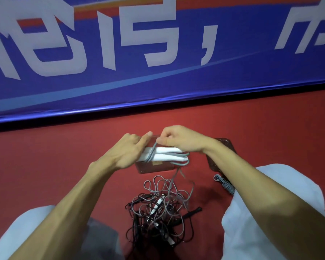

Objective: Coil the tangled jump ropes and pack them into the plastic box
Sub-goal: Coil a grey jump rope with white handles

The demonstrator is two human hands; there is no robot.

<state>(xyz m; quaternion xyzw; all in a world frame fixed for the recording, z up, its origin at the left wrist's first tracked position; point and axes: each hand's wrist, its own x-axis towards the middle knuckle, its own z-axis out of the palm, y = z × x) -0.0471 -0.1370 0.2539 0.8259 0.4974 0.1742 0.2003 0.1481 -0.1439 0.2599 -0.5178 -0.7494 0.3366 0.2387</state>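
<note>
Observed from beside the seated person: work takes place on a red floor (60, 156), which runs up to a blue banner (158, 85) on the far side. The banner carries large white Chinese characters and a comma. The characters are cropped at the edges and cannot be read with certainty. The left hand (129, 151) grips the left end of a pair of white handles (169, 153) laid side by side, with the forefinger stretched out. The right hand (180, 140) pinches a grey cord (152, 153) just above the handles. The cord crosses over the handles, loops round their right end, and trails down to the near side. The bundle is held directly above a clear plastic box (154, 168) standing on the floor. A small yellowish label shows through the box, too small to read. Nearer, between the knees, lies a tangle of ropes (158, 209) in grey and black, with a black handle (192, 212) sticking out to the right. To the right of the box, a clear lid (223, 145) lies partly under the right forearm. A coiled grey rope (225, 184) lies just near of the lid.
</note>
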